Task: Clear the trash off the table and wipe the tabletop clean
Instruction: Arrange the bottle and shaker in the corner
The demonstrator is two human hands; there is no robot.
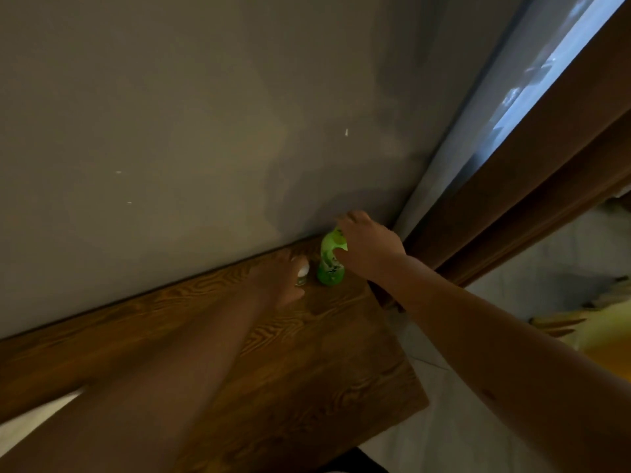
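Observation:
A green plastic bottle (329,264) stands upright at the back of the dark wooden table (307,363), close to the wall. My right hand (365,247) grips its upper part from the right, fingers curled round it. Just left of it stands a small container with a white top (302,272). My left hand (276,281) reaches it, fingers round its far side; most of the container is hidden by them.
A grey wall (205,131) runs right behind the table. A pale sheer curtain (454,172) and a brown curtain (512,186) hang at the right. The table's right edge drops to a light tiled floor (461,421). Yellowish objects (601,332) lie far right.

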